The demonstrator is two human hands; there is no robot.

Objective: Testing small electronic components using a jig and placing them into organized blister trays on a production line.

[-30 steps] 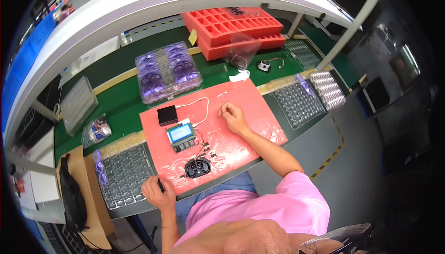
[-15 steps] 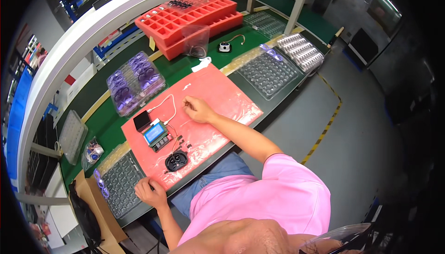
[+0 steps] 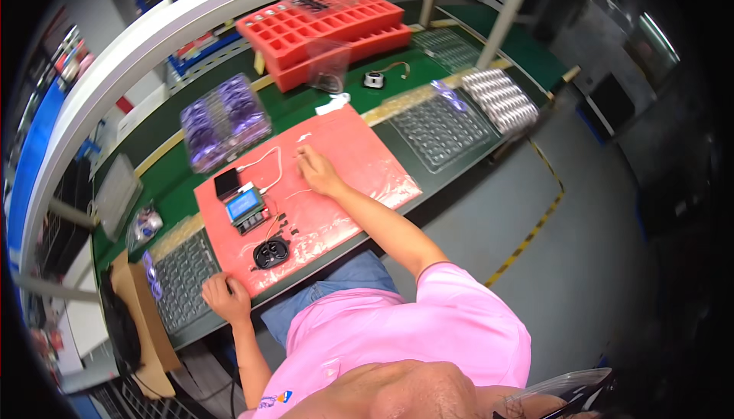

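My right hand (image 3: 317, 172) is over the middle of the pink mat (image 3: 352, 151), fingers bent together; whatever they hold, if anything, is too small and blurred to make out. My left hand (image 3: 227, 298) rests at the mat's near left corner, beside a clear blister tray (image 3: 183, 285), its fingers loosely bent and apart, holding nothing. Between the hands lies a small device with a lit blue screen (image 3: 245, 203). A white cable (image 3: 269, 160) runs near it and a black box (image 3: 227, 183). Closer to me sits a black oval case (image 3: 271, 253) with rounded recesses, small black pieces (image 3: 284, 224) beside it.
Red foam trays (image 3: 321, 29) are stacked at the back. A clear tray of purple parts (image 3: 225, 122) stands back left. At right are another blister tray (image 3: 443, 132) and stacked silvery trays (image 3: 501, 102). A cardboard box (image 3: 145, 327) stands at the near left.
The whole view has shifted and tilted slightly, so the bench appears moved a little. My right hand's fingers point farther forward; my left hand stays at the mat's corner.
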